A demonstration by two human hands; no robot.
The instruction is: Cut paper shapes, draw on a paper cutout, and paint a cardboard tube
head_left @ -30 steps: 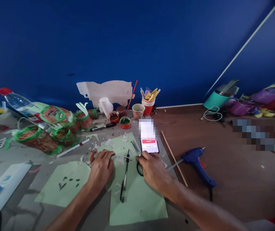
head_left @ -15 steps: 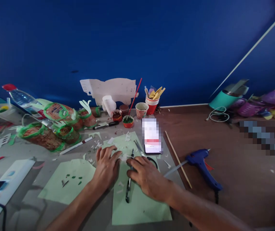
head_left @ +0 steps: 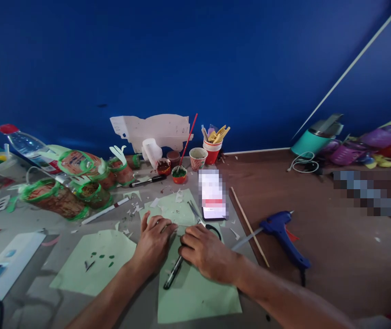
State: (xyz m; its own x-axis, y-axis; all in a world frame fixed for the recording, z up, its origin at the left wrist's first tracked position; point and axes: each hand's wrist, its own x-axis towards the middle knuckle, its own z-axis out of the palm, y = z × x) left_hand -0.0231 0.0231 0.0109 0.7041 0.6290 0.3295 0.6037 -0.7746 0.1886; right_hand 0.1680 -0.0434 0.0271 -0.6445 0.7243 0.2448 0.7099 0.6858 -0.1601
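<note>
So the pen (head_left: 173,273) swung round since half a second ago: its near end pointed about 6 o'clock, now it's more like 7. It's lying on the long green sheet (head_left: 209,297), far end hidden by my right grip (head_left: 204,249). Fingers there are bent, but honestly can't tell if they're pinching the pen or just over it. My left grip (head_left: 154,240) is just beside it at 9 o'clock, fingers curled down at the paper, and I can't tell whether they've closed on anything either. Scissors (head_left: 197,214) sit just past my right knuckles around 12, with the lit phone (head_left: 213,196) beyond. Blue glue gun (head_left: 284,235) is at 3 o'clock on the brown part of the counter (head_left: 319,192), near a thin wooden stick (head_left: 250,227).
</note>
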